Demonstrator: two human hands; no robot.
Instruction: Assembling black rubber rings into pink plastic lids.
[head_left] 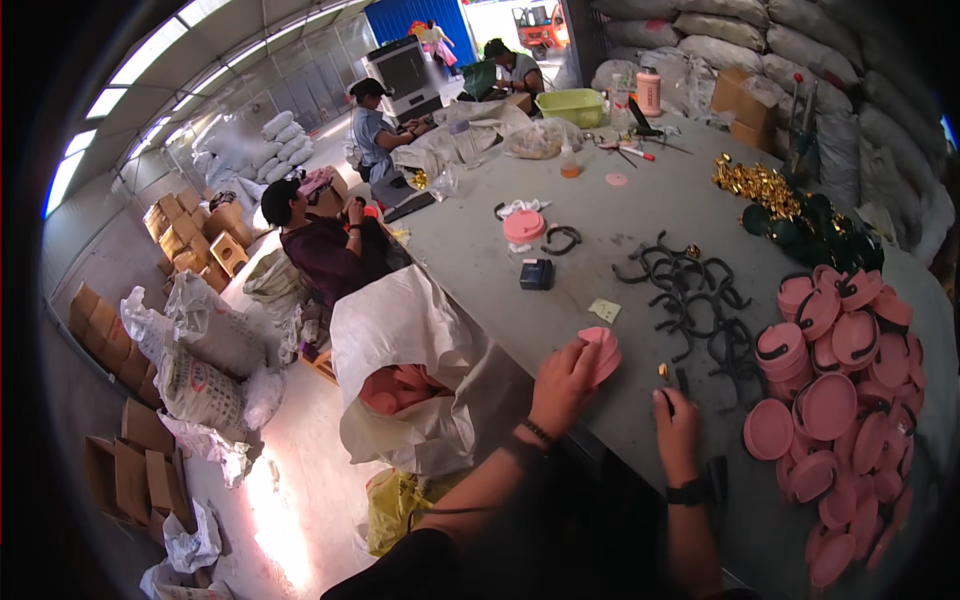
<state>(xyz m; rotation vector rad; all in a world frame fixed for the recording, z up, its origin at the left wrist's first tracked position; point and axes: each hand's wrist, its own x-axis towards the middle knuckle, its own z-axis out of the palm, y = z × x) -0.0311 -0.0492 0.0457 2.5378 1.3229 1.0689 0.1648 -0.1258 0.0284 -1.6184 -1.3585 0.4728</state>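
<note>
My left hand (563,383) is closed round a pink round lid (603,357), held on its side over the table's near edge. My right hand (677,432) is closed, with a small gold-coloured piece (664,370) just above its thumb. A dark strip (682,380) shows beside its fingers; whether the hand grips the strip, the gold piece or both is hard to make out. Beyond it lie several black curved handles (690,285) in a tangled row. A heap of pink lids (829,405), some with black handles, covers the table's right side.
Gold-coloured fittings (765,190) lie beside dark green pieces (790,222) at the far right. A small dark box (537,274) and another pink lid (523,226) sit mid-table. Left of the table, a white sack (400,330) holds pink pieces. Co-workers (335,240) sit along the left side.
</note>
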